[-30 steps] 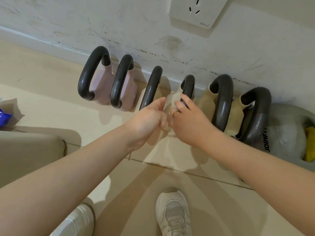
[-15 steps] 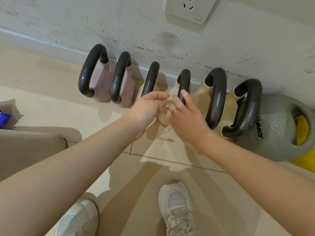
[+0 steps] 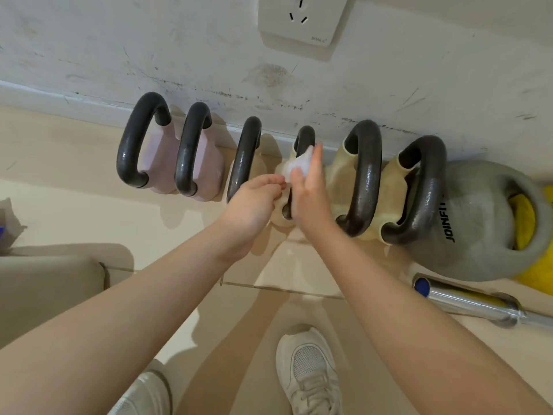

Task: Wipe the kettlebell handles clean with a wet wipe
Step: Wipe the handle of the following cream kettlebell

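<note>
The right hand [image 3: 309, 190] presses the wet wipe [image 3: 299, 166] on the fourth handle [image 3: 303, 139], which runs wallward; the left hand [image 3: 254, 202], beside it, pinches the wipe's edge.

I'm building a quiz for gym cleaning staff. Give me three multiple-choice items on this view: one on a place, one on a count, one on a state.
1. Where is the wet wipe?
A. On the fourth handle from the left
B. On the floor
C. On the grey kettlebell

2. How many pink kettlebells?
A. One
B. Two
C. Four

3. What is the right hand doing?
A. Hanging free
B. Pressing the wipe to a handle
C. Lifting the steel bar

Answers: 1 A, the wipe sits against that handle. 2 B, two pink bodies at the left. 3 B, its fingers back the wipe.
</note>
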